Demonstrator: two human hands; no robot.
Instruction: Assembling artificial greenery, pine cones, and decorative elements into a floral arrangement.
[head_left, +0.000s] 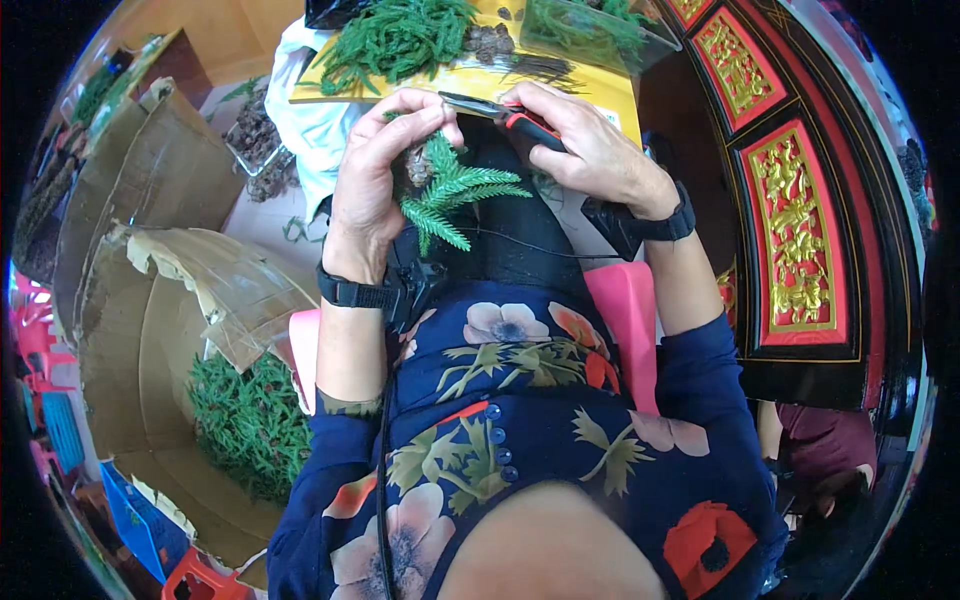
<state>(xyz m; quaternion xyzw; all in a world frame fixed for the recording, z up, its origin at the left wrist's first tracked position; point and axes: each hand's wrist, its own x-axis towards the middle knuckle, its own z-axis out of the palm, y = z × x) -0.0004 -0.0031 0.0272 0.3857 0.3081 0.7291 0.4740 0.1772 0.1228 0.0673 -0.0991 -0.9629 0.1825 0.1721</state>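
My left hand [368, 175] pinches the top of a green artificial pine sprig [462, 190], its needled branches hanging down and to the right below the fingers. A small brown pine cone [418, 166] sits among the sprig's branches, close to my left palm. In my right hand [592, 150] is a pair of pliers [532, 128] with red and black handles. Their jaws point left and reach my left fingertips. Whether the jaws grip a stem or wire there is too small to tell. Both hands are above my lap, just short of the yellow tabletop.
Loose green sprigs [400, 42], brown pine cones [490, 42] and dark wires [540, 70] lie on the yellow tabletop [612, 92] beside a clear bin [585, 38]. A cardboard box [150, 340] of greenery stands left. A black carved cabinet [750, 160] is close on the right.
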